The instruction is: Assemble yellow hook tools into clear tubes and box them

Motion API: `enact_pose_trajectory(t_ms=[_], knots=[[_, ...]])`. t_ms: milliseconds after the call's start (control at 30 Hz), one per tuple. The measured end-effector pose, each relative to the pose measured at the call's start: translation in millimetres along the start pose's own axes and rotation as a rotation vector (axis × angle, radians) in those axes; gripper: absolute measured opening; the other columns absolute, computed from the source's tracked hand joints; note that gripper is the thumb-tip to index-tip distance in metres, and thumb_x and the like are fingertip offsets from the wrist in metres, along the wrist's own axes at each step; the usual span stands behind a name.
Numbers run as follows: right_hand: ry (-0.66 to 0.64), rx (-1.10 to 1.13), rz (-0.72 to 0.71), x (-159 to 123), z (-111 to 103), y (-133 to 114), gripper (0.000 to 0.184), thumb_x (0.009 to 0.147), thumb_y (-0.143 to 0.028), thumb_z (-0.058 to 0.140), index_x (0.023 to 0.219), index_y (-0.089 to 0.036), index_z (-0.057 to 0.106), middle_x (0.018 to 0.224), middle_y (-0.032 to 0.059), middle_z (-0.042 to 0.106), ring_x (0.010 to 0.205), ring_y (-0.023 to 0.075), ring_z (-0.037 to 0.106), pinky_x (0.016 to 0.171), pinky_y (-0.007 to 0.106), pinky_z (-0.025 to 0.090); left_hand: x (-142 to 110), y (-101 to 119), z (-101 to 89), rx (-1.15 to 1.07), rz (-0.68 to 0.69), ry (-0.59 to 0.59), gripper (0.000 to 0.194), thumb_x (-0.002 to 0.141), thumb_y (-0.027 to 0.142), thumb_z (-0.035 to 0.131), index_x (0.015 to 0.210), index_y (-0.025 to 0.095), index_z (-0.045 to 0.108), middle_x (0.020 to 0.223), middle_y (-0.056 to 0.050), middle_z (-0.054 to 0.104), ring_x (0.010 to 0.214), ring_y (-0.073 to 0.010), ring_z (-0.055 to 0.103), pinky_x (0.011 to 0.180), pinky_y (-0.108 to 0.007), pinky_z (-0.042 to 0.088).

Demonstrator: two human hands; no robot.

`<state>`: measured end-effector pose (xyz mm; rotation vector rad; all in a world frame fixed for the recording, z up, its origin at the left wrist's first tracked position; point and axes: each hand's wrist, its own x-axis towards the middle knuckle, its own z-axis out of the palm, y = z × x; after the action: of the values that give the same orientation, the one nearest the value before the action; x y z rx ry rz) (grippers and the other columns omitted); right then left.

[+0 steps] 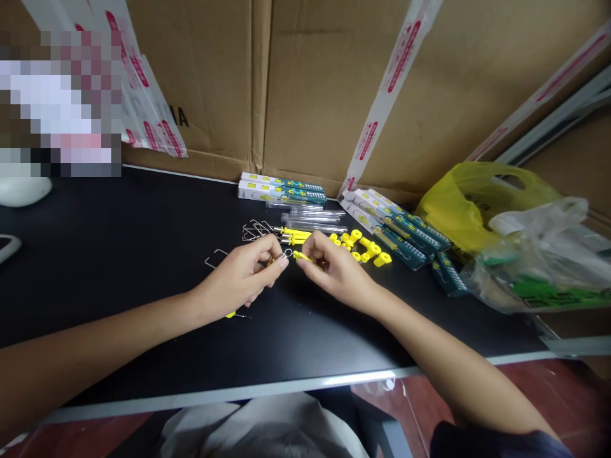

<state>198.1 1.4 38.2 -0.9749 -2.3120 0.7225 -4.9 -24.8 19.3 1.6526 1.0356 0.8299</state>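
My left hand (245, 270) is closed in a pinch, and a small metal wire ring (287, 252) sticks out from its fingertips. Facing it, my right hand (334, 270) pinches a small yellow plastic piece (298, 256). The ring and the yellow piece are close together; whether they touch, I cannot tell. Just behind my hands lie several yellow rods (298, 236) with metal wire hooks (258, 230) at their left ends. Loose yellow plastic caps (370, 250) are scattered beyond my right hand. A bent wire (213, 258) and a yellow piece (231, 314) show partly beside my left hand.
Clear plastic tubes (312, 216) lie behind the rods. Printed narrow boxes (281, 189) stand against the cardboard (310, 95), with more boxes (396, 226) to the right. A yellow plastic bag (458, 197) and a clear bag (539, 254) occupy the black table's (143, 267) right end.
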Motion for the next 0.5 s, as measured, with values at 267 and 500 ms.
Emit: enact_pose_trajectory(t_ms=[267, 500], knots=[[0.04, 0.04, -0.058, -1.0, 3.0, 3.0, 0.012, 0.091, -0.025, 0.052, 0.084, -0.021, 0.043, 0.066, -0.0065, 0.042, 0.055, 0.0084, 0.038, 0.053, 0.02, 0.032, -0.1, -2.1, 1.1, 0.001, -0.012, 0.004, 0.021, 0.093, 0.035, 0.049, 0.08, 0.021, 0.041, 0.059, 0.01, 0.047, 0.034, -0.002, 0.042, 0.032, -0.011, 0.032], [0.07, -0.081, -0.1, -1.7, 1.5, 2.5, 0.011, 0.089, -0.021, 0.054, 0.083, -0.021, 0.045, 0.063, -0.0068, 0.042, 0.053, 0.0077, 0.038, 0.05, 0.019, 0.03, 1.2, -2.8, 1.3, -0.004, -0.025, 0.008, 0.021, 0.093, 0.035, 0.049, 0.079, 0.021, 0.041, 0.058, 0.011, 0.047, 0.033, -0.002, 0.041, 0.031, -0.011, 0.032]])
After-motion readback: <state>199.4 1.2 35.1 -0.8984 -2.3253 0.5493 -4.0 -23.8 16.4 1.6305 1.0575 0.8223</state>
